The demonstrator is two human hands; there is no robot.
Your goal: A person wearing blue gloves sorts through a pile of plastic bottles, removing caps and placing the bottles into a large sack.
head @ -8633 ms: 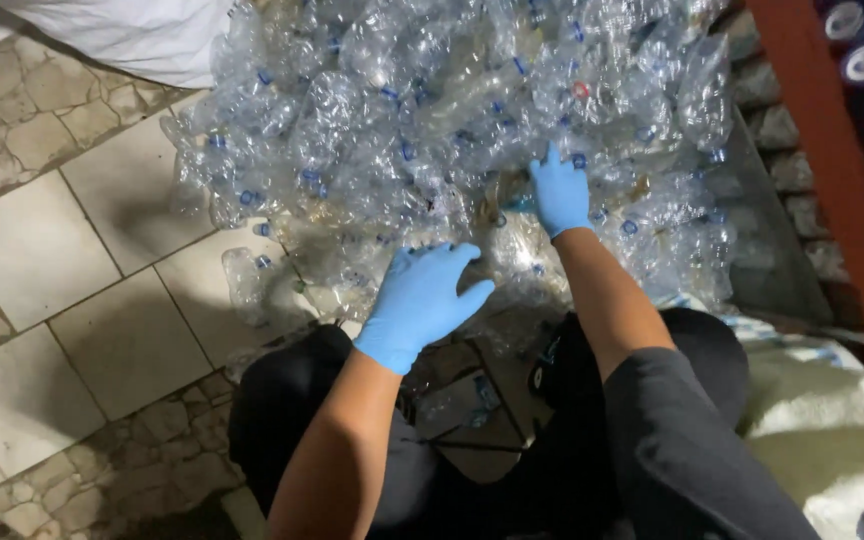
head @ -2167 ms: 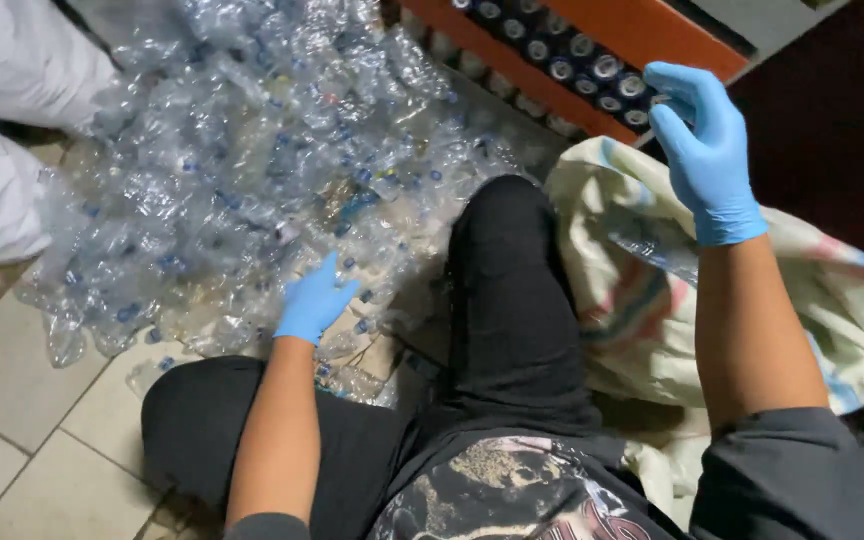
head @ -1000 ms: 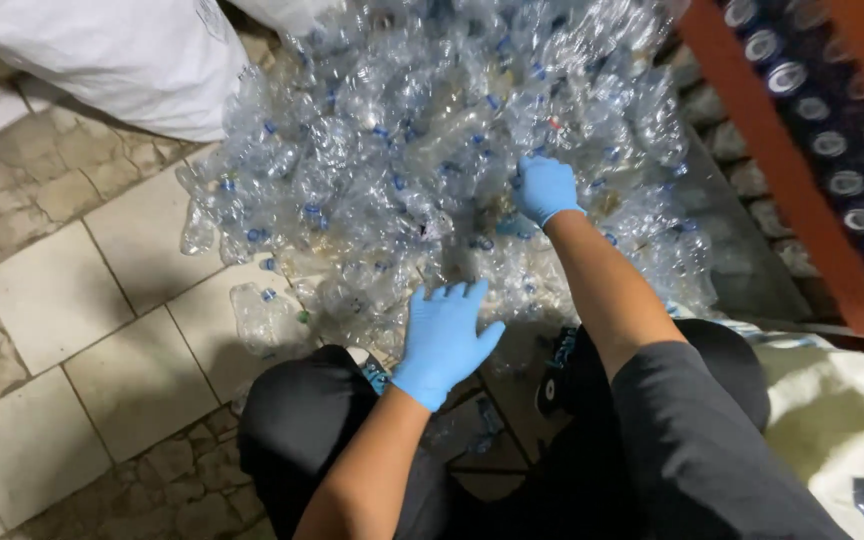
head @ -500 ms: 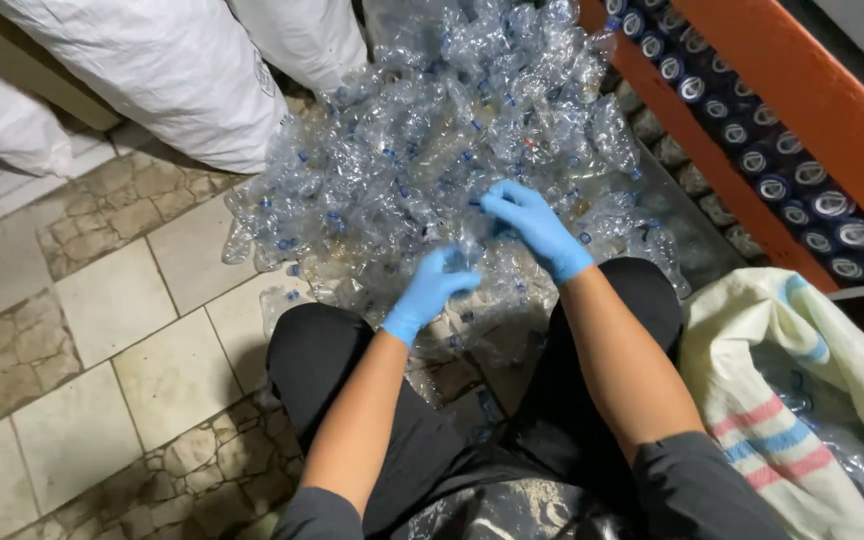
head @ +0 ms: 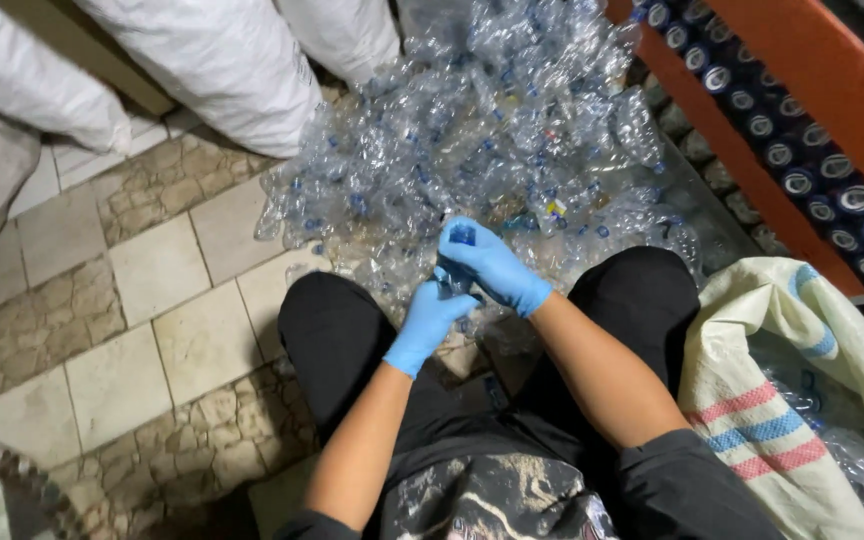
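Both gloved hands, left (head: 430,322) and right (head: 492,266), grip clenched on crumpled clear bottle (head: 458,262); crinkled bottle heap (head: 492,140) beyond.

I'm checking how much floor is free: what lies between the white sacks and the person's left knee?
In the head view, bare beige tiled floor separates the white sacks from the black-trousered left knee.

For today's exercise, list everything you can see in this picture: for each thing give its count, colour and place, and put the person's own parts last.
Crushed plastic bottles: a large heap, clear with blue caps, on the floor ahead.
Bottle: one, clear with blue cap, between both hands.
Sacks: several, white, top left.
Striped sack: one, cream with pink and blue stripes, right, open.
Rack of cans: one, orange frame, dark cans, top right.
Tiled floor: beige, left.
Left hand: blue glove, on the bottle.
Right hand: blue glove, on the bottle.
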